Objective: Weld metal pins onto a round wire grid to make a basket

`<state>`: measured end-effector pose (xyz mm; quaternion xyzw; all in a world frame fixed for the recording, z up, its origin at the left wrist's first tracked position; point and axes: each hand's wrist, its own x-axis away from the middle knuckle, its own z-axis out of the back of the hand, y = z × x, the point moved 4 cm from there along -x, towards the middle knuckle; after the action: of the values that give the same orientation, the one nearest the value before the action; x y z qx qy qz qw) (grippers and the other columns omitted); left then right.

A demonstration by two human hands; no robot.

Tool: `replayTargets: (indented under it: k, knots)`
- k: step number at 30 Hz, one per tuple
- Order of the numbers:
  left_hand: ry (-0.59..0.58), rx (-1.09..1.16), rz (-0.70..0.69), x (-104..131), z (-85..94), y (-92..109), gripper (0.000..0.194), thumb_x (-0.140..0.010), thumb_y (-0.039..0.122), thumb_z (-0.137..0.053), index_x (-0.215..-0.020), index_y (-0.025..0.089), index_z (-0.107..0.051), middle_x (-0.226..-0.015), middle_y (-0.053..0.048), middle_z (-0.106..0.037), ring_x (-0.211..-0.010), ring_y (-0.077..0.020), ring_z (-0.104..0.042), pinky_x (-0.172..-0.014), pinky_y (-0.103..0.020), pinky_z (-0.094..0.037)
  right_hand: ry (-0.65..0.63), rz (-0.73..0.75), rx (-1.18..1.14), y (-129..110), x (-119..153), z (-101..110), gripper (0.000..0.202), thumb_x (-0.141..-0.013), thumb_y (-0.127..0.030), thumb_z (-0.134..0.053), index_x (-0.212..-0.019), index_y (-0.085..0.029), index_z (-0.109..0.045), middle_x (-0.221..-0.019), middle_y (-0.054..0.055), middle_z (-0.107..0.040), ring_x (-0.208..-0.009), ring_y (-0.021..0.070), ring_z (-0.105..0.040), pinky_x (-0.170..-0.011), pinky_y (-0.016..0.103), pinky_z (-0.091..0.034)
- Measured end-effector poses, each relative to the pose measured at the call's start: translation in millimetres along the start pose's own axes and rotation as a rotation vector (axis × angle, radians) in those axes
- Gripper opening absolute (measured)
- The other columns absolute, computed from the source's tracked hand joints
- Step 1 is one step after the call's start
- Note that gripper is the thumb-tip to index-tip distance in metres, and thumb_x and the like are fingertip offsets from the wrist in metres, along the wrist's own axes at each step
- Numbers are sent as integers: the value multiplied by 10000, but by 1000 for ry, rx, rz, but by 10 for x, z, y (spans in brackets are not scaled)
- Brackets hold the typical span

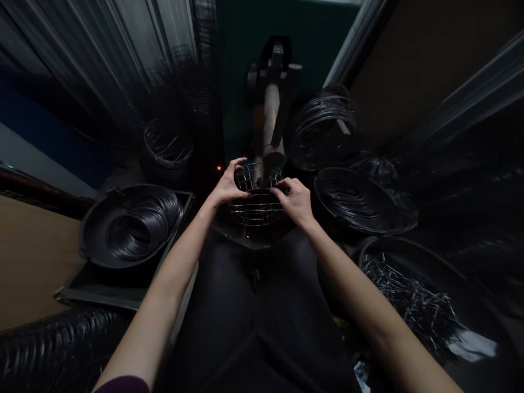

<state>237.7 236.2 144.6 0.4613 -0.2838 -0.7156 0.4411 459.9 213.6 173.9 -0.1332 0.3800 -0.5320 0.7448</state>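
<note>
A wire cage [257, 212] is held by the half-curled left hand [230, 184] and pinching right hand [296, 200]; any contact with the machine [272, 112] is obscured by gloom.

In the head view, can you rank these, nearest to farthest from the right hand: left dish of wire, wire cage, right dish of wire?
1. Wire cage, at the right hand.
2. Right dish of wire, off to the right.
3. Left dish of wire, beyond the left hand.
</note>
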Motion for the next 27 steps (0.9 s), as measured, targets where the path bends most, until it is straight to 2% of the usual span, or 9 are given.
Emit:
replayTargets:
  k: [5,9,13,15,17,19,21,25,27]
  knots:
    - [20,-11,-13,-46,25,-68,1100,-474,403,-925,-1404,233,-363,-1274,-123,-533,-1251,-324,-525,-1084,-484,-421,-3,-12,6,3,-51,-26,182,-843,-379,-671,-795,-203,-667,-797,20,-606,-672,143,-524,-628,275,-386]
    - [9,10,-14,-79,2,-72,1111,-478,495,-920,-1402,227,-364,-1313,-133,-520,-1259,-313,-522,-1096,-482,-417,-26,-36,34,-50,-77,-42,162,-847,-357,-676,-808,-199,-677,-821,26,-601,-700,146,-548,-654,274,-417]
    - [5,8,-6,0,-2,-121,1180,-501,580,-899,-1455,227,-302,-1454,-177,-422,-1365,-339,-442,-1152,-502,-354,11,-47,18,-84,21,158,185,-879,-354,-635,-937,-195,-709,-927,61,-612,-794,171,-589,-738,299,-476]
    - [13,29,48,143,-4,-237,1265,-512,599,-891,-1511,247,-199,-1537,-207,-309,-1458,-377,-316,-1168,-551,-307,0,-62,-50,-51,200,343,282,-952,-395,-514,-1024,-203,-708,-960,70,-630,-834,183,-602,-780,316,-493]
    - [0,102,172,343,-35,-421,1358,-500,621,-886,-1539,262,-89,-1574,-240,-219,-1491,-407,-238,-1147,-602,-307,-81,-100,-110,27,464,507,416,-1012,-432,-350,-1053,-212,-700,-973,72,-655,-864,188,-617,-803,327,-502]
    - [-3,213,325,542,-85,-620,1413,-473,630,-888,-1541,266,-37,-1563,-264,-223,-1480,-418,-263,-1107,-629,-343,-194,-125,-98,122,761,609,492,-1025,-453,-267,-993,-219,-699,-952,71,-678,-881,197,-626,-818,337,-504]
    - [38,308,422,674,-118,-762,1423,-443,602,-904,-1532,283,-45,-1533,-258,-278,-1450,-409,-328,-1076,-632,-375,-321,-134,-72,204,1033,634,491,-1018,-453,-264,-904,-223,-683,-891,66,-690,-862,204,-636,-811,343,-506]
    - [94,332,423,701,-96,-818,1389,-418,512,-933,-1512,332,-96,-1473,-206,-359,-1387,-376,-421,-1062,-625,-384,-521,-204,-100,296,1383,576,459,-1013,-439,-264,-817,-222,-617,-730,26,-654,-687,179,-632,-683,312,-512]
    - [83,303,428,677,-74,-803,1376,-417,481,-936,-1508,326,-111,-1453,-198,-378,-1366,-371,-444,-1063,-625,-378,-586,-182,-82,324,1481,541,371,-995,-419,-343,-838,-225,-616,-749,17,-654,-705,175,-639,-693,304,-518]
